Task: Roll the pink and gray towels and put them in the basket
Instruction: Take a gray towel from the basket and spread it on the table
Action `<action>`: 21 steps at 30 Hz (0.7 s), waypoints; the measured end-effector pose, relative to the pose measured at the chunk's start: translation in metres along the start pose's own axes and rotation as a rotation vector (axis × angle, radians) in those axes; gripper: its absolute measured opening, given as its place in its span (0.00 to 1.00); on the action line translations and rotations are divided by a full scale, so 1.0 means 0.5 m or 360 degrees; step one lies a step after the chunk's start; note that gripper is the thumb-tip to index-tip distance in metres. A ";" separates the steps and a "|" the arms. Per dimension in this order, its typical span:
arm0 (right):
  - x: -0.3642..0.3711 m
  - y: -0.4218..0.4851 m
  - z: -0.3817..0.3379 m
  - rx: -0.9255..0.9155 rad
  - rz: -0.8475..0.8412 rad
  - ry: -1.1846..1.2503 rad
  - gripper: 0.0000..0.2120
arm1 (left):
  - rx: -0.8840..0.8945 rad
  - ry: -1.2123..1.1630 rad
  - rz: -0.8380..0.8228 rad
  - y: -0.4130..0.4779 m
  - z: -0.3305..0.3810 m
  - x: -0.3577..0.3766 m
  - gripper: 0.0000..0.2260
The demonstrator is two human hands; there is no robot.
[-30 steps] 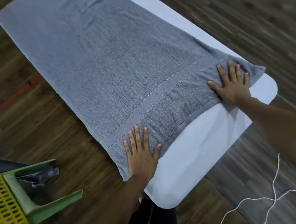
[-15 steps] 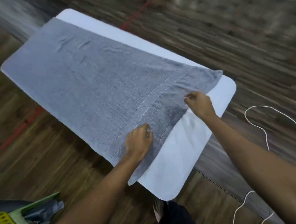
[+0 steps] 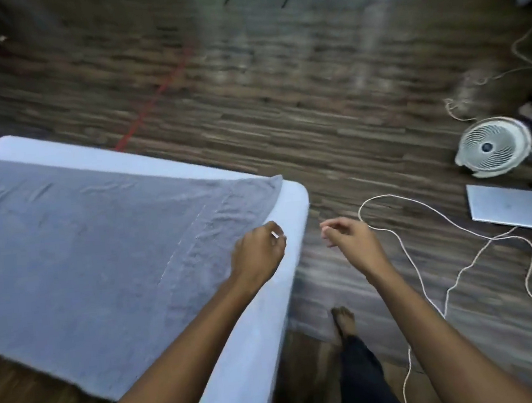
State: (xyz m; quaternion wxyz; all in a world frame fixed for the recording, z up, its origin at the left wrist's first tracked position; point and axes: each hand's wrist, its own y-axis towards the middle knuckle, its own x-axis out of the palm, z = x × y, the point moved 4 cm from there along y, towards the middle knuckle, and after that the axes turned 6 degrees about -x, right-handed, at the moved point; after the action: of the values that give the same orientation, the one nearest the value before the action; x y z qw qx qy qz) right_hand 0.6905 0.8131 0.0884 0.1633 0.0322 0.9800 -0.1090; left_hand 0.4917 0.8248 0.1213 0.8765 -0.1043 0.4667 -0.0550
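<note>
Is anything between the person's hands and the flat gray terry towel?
Nothing visible. The left hand is at the edge of the gray terry towel; the right hand hangs just off the white table, only bare tabletop between.

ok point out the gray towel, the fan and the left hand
gray towel (image 3: 84, 251), head view, flat middle
fan (image 3: 487, 147), head view, grille centre
left hand (image 3: 258, 250), head view, back of hand
</note>
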 end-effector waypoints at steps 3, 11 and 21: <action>-0.126 0.070 0.023 0.0038 0.0105 0.0032 0.05 | 0.0038 -0.0012 -0.0008 0.085 0.114 0.053 0.06; -0.414 0.276 0.052 0.0186 0.0159 0.0011 0.08 | -0.0014 -0.0154 -0.0163 0.297 0.386 0.184 0.04; -0.478 0.560 0.054 0.0351 0.0124 0.0172 0.08 | -0.0187 -0.0467 -0.0191 0.565 0.496 0.238 0.06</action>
State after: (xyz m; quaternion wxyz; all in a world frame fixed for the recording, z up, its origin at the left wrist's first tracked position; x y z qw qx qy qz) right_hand 0.9525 1.0734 0.0846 0.1100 0.0940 0.9674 -0.2077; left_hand 0.7638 1.1090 0.0938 0.9228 -0.1900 0.3290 -0.0639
